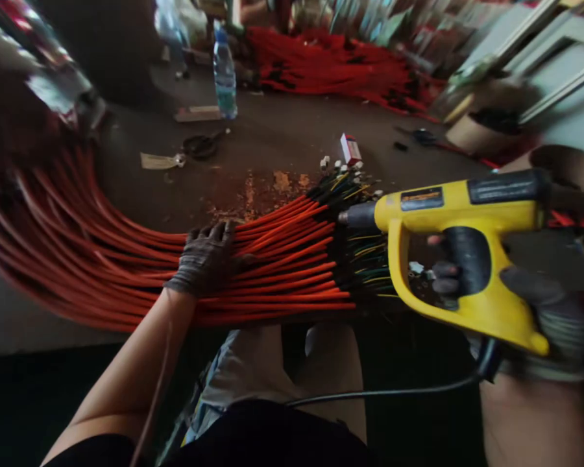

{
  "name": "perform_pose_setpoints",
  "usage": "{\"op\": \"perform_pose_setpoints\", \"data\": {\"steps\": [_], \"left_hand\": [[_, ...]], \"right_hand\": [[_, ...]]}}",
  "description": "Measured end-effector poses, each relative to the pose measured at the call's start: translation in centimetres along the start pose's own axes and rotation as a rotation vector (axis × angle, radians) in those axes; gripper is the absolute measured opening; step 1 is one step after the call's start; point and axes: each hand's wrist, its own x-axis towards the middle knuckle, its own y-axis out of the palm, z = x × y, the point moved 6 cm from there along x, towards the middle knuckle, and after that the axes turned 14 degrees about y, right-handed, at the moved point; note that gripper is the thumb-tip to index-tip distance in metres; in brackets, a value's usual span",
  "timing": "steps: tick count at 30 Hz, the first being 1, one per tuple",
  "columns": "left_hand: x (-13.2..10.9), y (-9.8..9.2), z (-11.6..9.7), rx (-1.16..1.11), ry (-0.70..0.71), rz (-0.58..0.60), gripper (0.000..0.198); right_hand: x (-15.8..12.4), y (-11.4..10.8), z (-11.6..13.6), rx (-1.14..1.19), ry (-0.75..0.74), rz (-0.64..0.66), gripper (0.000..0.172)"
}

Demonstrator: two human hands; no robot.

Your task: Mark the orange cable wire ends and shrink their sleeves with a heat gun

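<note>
My gloved left hand point(204, 256) lies across a wide row of orange cables point(282, 256), its fingers stretched flat over them. At their right ends the cables change to black sleeves point(340, 259) with thin green and yellow wires point(367, 266) coming out. In my gloved right hand point(549, 305) is a yellow heat gun point(438, 201), the fingers wrapped around its grip. Its metal nozzle points left, just above the sleeved cable ends. A dark cord hangs from the handle and runs left over my lap.
The cables curve away to the upper left of the table point(292, 139). Toward the back stand a plastic bottle point(224, 74) and a heap of red cables point(331, 65). Scissors point(202, 146), a small red-and-white box point(351, 149) and a brush-like tool point(160, 161) lie nearer. Cardboard rolls point(481, 133) stand right.
</note>
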Motion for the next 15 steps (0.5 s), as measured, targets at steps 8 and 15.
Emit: {"op": "perform_pose_setpoints", "data": {"steps": [8, 15], "left_hand": [[-0.4, -0.3, -0.2, 0.034, 0.000, 0.042, 0.069], [0.0, -1.9, -3.2, 0.047, 0.182, 0.116, 0.067]], "right_hand": [[0.8, 0.5, 1.7, 0.091, 0.077, -0.082, 0.051], [1.8, 1.3, 2.0, 0.052, 0.114, -0.036, 0.055]]}}
